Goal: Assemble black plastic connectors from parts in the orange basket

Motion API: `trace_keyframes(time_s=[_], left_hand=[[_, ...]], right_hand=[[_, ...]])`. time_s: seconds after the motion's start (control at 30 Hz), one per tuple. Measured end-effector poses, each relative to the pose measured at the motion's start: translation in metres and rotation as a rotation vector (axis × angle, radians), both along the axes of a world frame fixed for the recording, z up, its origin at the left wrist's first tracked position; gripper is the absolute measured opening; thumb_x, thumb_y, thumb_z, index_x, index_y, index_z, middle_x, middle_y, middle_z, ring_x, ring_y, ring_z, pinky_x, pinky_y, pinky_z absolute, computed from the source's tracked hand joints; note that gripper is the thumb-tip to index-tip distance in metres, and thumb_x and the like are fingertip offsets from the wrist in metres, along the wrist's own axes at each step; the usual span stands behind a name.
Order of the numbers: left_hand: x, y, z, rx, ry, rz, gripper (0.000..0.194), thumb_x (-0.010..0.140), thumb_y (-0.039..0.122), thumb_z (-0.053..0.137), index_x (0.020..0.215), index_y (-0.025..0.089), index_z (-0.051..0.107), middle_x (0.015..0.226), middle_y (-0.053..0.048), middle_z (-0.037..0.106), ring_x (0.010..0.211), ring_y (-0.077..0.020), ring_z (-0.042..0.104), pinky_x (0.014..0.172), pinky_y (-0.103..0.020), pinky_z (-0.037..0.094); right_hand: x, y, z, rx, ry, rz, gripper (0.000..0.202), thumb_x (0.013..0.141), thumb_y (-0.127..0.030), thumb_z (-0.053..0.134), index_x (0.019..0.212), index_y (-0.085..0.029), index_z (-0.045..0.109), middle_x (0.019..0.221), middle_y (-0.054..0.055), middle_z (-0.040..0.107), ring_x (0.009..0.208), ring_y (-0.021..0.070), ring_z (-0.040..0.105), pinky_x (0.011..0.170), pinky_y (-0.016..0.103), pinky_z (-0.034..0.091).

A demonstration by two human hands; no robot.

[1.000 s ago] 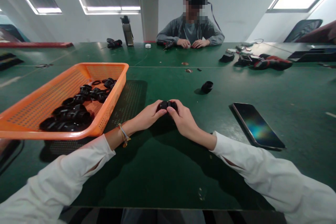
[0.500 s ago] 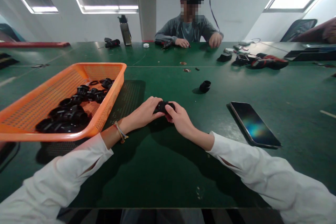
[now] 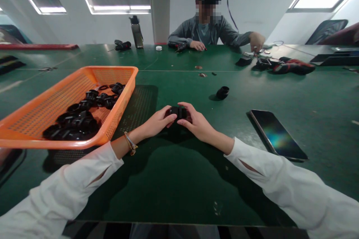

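Note:
A small black cylindrical part (image 3: 178, 112) is held between both hands over the green table (image 3: 179, 179). My left hand (image 3: 158, 121) grips its left end, thumb in front. Around its right end are the fingers and thumb of my right hand (image 3: 196, 121). Another black part (image 3: 222, 92) lies on the table beyond my right hand. To the left, an orange perforated basket (image 3: 112, 121) holds several black parts (image 3: 78, 123) in a loose pile.
A phone (image 3: 277, 134) lies to the right. Across the table sits a person (image 3: 207, 31), near a power tool (image 3: 179, 46). A bottle (image 3: 136, 33) stands at the far edge. Red-and-black items (image 3: 294, 66) and small devices lie at the far right.
My right hand's fingers have opened out somewhat around the part's right end, and my left thumb now lies across its front. The person opposite has reached one hand toward the small devices.

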State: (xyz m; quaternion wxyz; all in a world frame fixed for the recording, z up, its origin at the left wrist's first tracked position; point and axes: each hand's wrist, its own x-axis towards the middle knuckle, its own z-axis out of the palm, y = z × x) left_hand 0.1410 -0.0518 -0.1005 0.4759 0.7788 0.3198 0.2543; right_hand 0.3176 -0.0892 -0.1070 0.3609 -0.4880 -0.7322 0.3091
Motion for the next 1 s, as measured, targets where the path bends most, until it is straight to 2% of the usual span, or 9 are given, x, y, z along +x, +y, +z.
trace_keyframes(time_s=[0.1, 0.17, 0.3, 0.43, 0.53, 0.63, 0.83, 0.93, 1.0], left_hand=[[0.003, -0.002, 0.0, -0.075, -0.034, 0.006, 0.037, 0.08, 0.055, 0.044, 0.079, 0.018, 0.042, 0.058, 0.006, 0.041, 0.052, -0.0088, 0.039, 0.049, -0.021, 0.031], [0.009, -0.004, -0.001, -0.185, -0.074, 0.057, 0.043, 0.082, 0.061, 0.036, 0.077, 0.018, 0.042, 0.055, 0.005, 0.04, 0.048, -0.0083, 0.037, 0.046, -0.021, 0.029], [0.026, -0.008, -0.003, -0.374, -0.052, 0.297, 0.055, 0.088, 0.061, 0.015, 0.066, 0.018, 0.041, 0.048, 0.004, 0.038, 0.041, -0.0088, 0.036, 0.042, -0.022, 0.029], [0.039, -0.011, 0.0, -0.166, -0.01, 0.527, 0.047, 0.092, 0.048, 0.02, 0.063, 0.019, 0.043, 0.053, 0.0, 0.044, 0.049, -0.013, 0.045, 0.047, -0.024, 0.034], [0.042, -0.012, 0.006, 0.058, 0.097, 0.623, 0.037, 0.092, 0.034, 0.025, 0.064, 0.019, 0.044, 0.066, -0.003, 0.053, 0.065, -0.0175, 0.052, 0.056, -0.026, 0.037], [0.041, -0.011, 0.009, 0.196, 0.222, 0.689, 0.033, 0.091, 0.029, 0.024, 0.067, 0.021, 0.046, 0.069, -0.004, 0.056, 0.071, -0.0201, 0.054, 0.062, -0.028, 0.037], [0.041, -0.008, 0.007, 0.392, 0.361, 0.707, 0.032, 0.092, 0.028, 0.023, 0.078, 0.021, 0.051, 0.069, -0.004, 0.059, 0.068, -0.0212, 0.058, 0.061, -0.028, 0.036], [0.039, -0.005, 0.006, 0.385, 0.418, 0.666, 0.035, 0.093, 0.028, 0.021, 0.081, 0.02, 0.053, 0.072, -0.005, 0.061, 0.071, -0.0228, 0.06, 0.062, -0.028, 0.036], [0.037, -0.004, 0.006, 0.38, 0.426, 0.64, 0.037, 0.093, 0.029, 0.02, 0.083, 0.02, 0.054, 0.073, -0.005, 0.062, 0.072, -0.0234, 0.06, 0.062, -0.028, 0.037]], right_hand=[[0.002, 0.0, 0.001, 0.148, -0.155, -0.025, 0.035, 0.081, -0.027, 0.051, 0.114, -0.019, 0.045, 0.103, 0.009, 0.061, 0.084, 0.0211, 0.06, 0.076, 0.038, 0.046], [0.001, -0.001, 0.001, 0.247, -0.228, -0.015, 0.033, 0.081, -0.028, 0.05, 0.113, -0.018, 0.046, 0.109, 0.012, 0.061, 0.093, 0.0241, 0.059, 0.08, 0.039, 0.045], [-0.007, -0.003, 0.0, 0.348, -0.284, -0.085, 0.034, 0.084, -0.038, 0.045, 0.111, -0.017, 0.046, 0.101, 0.013, 0.063, 0.086, 0.0252, 0.061, 0.073, 0.036, 0.045], [-0.021, 0.0, 0.001, 0.222, -0.233, -0.344, 0.033, 0.089, -0.045, 0.03, 0.096, -0.019, 0.048, 0.067, 0.005, 0.06, 0.059, 0.0214, 0.057, 0.058, 0.03, 0.038], [-0.03, 0.008, 0.0, 0.179, -0.112, -0.475, 0.031, 0.092, -0.041, 0.023, 0.085, -0.022, 0.047, 0.066, 0.004, 0.057, 0.058, 0.02, 0.054, 0.058, 0.029, 0.035], [-0.038, 0.015, -0.002, 0.172, -0.021, -0.567, 0.029, 0.091, -0.033, 0.021, 0.077, -0.023, 0.044, 0.068, 0.003, 0.055, 0.063, 0.0197, 0.053, 0.06, 0.029, 0.035], [-0.042, 0.022, -0.004, 0.131, 0.096, -0.6, 0.025, 0.088, -0.027, 0.023, 0.073, -0.024, 0.043, 0.071, 0.003, 0.056, 0.068, 0.019, 0.053, 0.064, 0.03, 0.038], [-0.037, 0.027, -0.001, 0.022, 0.115, -0.546, 0.028, 0.087, -0.026, 0.026, 0.07, -0.023, 0.048, 0.074, 0.005, 0.059, 0.069, 0.0191, 0.054, 0.063, 0.03, 0.039], [-0.034, 0.03, 0.002, -0.102, 0.097, -0.493, 0.034, 0.088, -0.034, 0.029, 0.062, -0.022, 0.047, 0.067, 0.005, 0.057, 0.063, 0.0189, 0.053, 0.06, 0.03, 0.039]])
